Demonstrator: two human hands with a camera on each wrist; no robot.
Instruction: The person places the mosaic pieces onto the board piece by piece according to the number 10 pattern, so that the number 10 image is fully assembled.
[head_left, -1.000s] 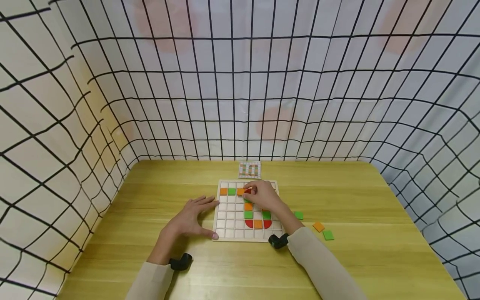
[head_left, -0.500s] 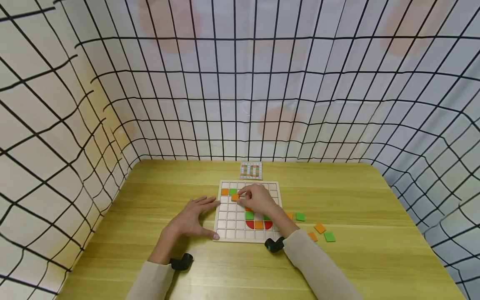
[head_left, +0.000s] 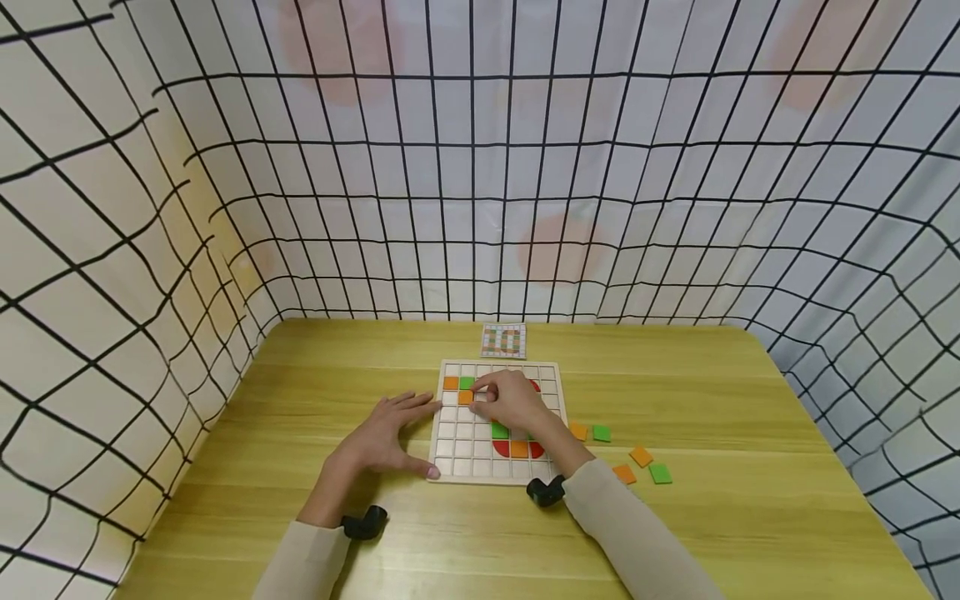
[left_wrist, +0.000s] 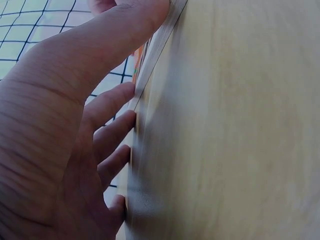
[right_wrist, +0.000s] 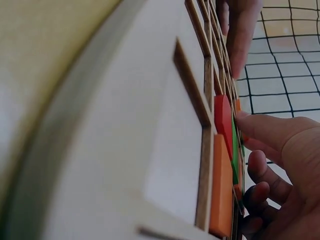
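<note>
A pale gridded board lies on the table with coloured tiles in some cells. My right hand reaches over it from the right and pinches an orange square tile between thumb and forefinger, just below a green tile and diagonally below another orange tile. Spread along the board's left edge, my left hand touches it with thumb and fingertips. In the right wrist view, a red rounded tile and an orange tile sit in cells. The right hand hides several cells.
Loose tiles lie right of the board, among them a green tile and an orange tile. A small printed pattern card lies behind the board. Black grid netting over white cloth surrounds the table's back and sides.
My right hand has moved the orange tile left and slightly toward me, out of the row with the green tile to just below that tile. The left hand stays at the board's edge.
</note>
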